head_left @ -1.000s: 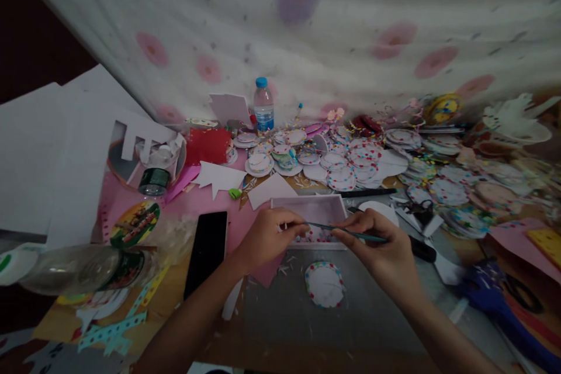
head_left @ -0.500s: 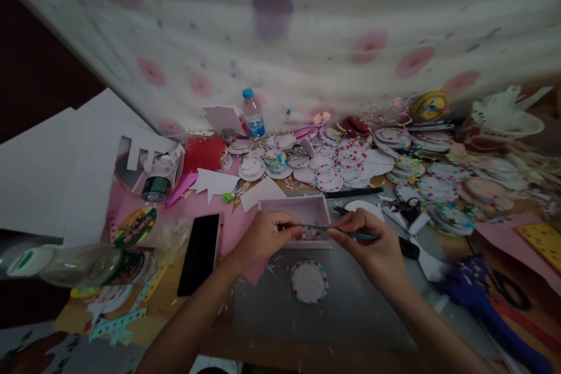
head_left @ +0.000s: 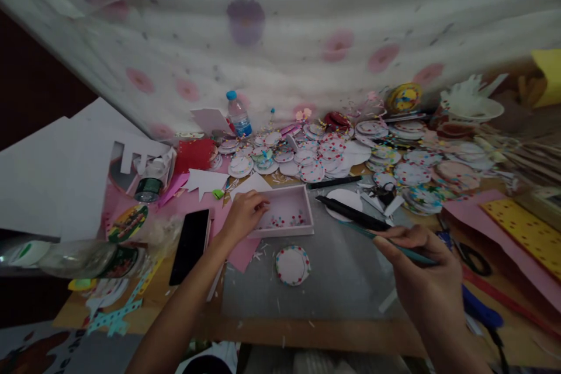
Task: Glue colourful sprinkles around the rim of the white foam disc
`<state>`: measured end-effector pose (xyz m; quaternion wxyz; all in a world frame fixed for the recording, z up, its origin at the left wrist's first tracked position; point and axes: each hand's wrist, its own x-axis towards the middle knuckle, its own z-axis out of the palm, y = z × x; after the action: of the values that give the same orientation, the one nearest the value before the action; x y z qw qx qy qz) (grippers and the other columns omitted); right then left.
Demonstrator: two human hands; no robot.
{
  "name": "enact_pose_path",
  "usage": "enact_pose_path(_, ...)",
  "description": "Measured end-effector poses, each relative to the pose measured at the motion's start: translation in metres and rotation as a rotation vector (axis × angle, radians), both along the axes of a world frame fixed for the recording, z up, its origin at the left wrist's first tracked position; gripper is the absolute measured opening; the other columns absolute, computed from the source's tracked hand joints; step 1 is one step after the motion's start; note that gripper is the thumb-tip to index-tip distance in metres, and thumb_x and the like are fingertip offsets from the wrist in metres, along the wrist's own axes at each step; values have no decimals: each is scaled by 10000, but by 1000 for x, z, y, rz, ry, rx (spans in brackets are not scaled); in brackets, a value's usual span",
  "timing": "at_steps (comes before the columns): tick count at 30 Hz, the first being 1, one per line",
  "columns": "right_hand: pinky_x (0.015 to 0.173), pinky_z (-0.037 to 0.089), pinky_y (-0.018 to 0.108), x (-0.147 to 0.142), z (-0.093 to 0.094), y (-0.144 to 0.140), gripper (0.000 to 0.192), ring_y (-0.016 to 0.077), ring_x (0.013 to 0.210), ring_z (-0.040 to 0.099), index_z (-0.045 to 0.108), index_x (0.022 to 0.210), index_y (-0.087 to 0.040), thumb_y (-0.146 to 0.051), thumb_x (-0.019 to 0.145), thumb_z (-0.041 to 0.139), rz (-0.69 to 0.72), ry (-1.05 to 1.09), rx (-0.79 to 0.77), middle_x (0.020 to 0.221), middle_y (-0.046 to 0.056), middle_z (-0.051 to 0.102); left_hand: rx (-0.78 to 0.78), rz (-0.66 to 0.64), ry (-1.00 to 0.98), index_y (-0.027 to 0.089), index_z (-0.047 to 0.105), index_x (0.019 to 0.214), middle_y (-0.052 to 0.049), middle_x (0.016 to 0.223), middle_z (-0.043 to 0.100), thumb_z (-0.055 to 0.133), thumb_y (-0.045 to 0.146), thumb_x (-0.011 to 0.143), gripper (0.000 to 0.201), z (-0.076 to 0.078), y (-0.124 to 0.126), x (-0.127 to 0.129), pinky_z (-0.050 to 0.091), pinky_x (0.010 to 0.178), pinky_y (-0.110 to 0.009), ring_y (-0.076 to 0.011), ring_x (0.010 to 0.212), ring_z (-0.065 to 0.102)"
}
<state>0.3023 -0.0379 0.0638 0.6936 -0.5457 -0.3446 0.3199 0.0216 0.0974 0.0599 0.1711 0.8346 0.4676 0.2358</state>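
A: So where are we at on the bench (head_left: 333, 298)?

B: Our left hand (head_left: 243, 214) sits at the left rim of the small pink tray (head_left: 287, 217), fingers curled loosely on its edge, gripping nothing we can make out. There are little coloured dots in the tray.

A: And the right?

B: Our right hand (head_left: 427, 280) is off to the right, well apart from the tray, fingers pinched on a thin teal stick (head_left: 394, 245). One dotted paper circle (head_left: 293, 265) lies just below the tray; a black phone (head_left: 190, 245) is left of our arm.
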Motion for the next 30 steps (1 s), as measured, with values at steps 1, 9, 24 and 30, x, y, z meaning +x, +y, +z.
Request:
enact_pose_path(1,655,468,255,2,-1,-5,299,129,712,628,531,623,-194,-220,622,828,-23,5,2,710,-21,639,18,9,1,186,697,835,-17,757,634,612,164,850,89,0,-3,-2,438,765,-320,-176,744,586)
enact_pose_path(9,653,467,275,4,1,-22,310,135,695,629,523,617,-197,-227,613,832,-30,49,19,687,-27,636,90,80,-2,186,667,955,-6,752,588,561,186,884,127,0,-26,-12,433,758,-313,-170,740,557)
enact_pose_path(24,652,479,254,-4,-8,-15,300,131,705,639,533,640,-197,-211,613,831,13,42,-27,722,-19,639,57,-2,238,187,687,901,-55,863,657,505,221,934,188,14,-63,-33,436,753,-322,-199,840,606)
enact_pose_path(30,635,489,283,-19,-4,3,282,155,701,643,547,635,-204,-202,617,828,106,66,-17,712,-11,634,22,87,78,212,667,943,-41,905,648,551,210,905,122,6,-81,-33,465,778,-316,-189,865,599)
